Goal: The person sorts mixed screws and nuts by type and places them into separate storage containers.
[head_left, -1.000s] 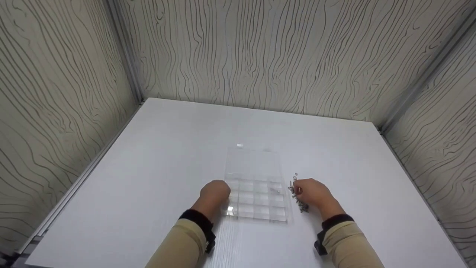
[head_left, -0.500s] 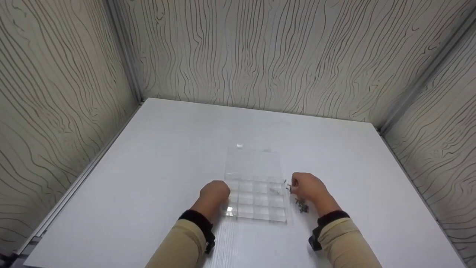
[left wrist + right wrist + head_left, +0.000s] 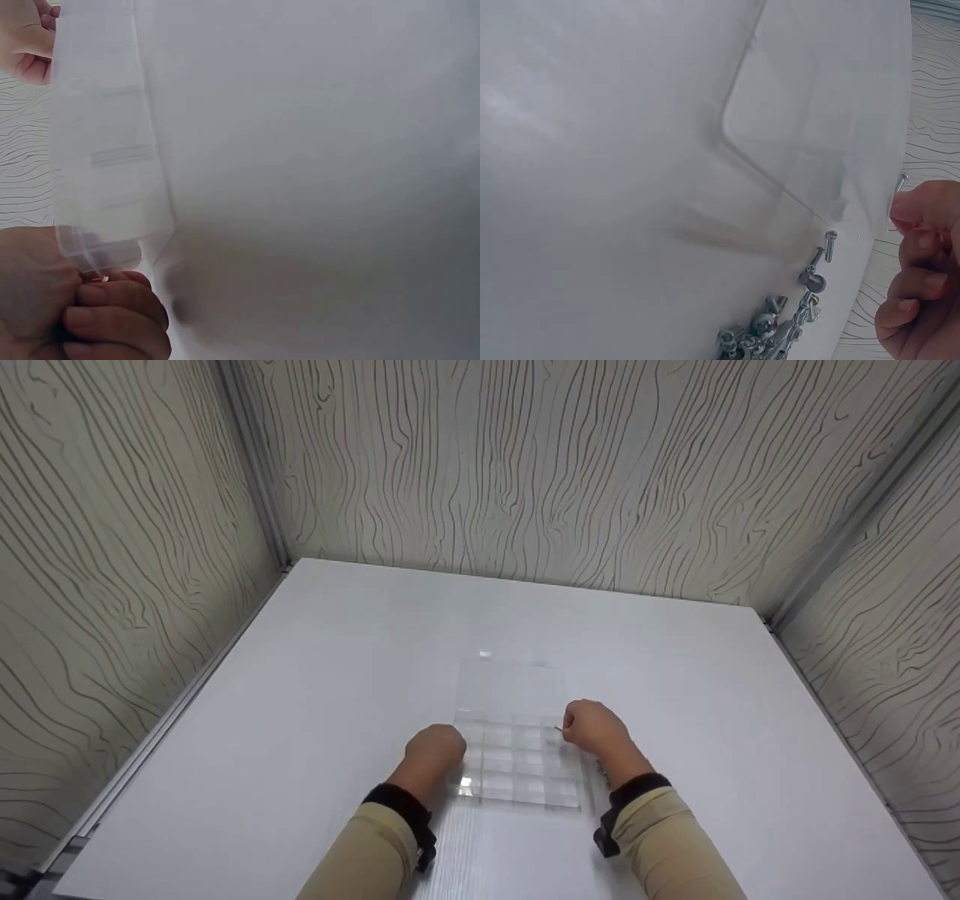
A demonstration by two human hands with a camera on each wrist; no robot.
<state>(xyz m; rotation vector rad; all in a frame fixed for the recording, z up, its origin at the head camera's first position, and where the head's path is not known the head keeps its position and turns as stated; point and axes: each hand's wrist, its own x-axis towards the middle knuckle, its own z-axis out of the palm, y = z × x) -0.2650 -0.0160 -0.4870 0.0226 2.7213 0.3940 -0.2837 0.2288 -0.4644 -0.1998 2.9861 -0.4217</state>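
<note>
A clear plastic compartment box (image 3: 496, 793) lies on the white table with its lid (image 3: 510, 684) folded back flat. My left hand (image 3: 435, 751) grips the box's left side; in the left wrist view its fingers (image 3: 120, 322) curl at a corner of the box. Over the right-hand compartments, my right hand (image 3: 598, 729) pinches a small screw (image 3: 902, 181) between thumb and finger. Beside the box's right edge lies a pile of metal screws (image 3: 761, 337), mostly hidden behind the right hand and wrist in the head view. Something small and greyish sits in a right-hand compartment.
The white tabletop (image 3: 337, 660) stretches around the box on all sides. Wood-patterned panels (image 3: 480, 472) stand behind it and at both sides, with metal posts (image 3: 255, 465) at the corners.
My right hand has picked a screw from the pile and moved left with it, from beside the box to above its right-hand compartments. The left hand and box have stayed in place.
</note>
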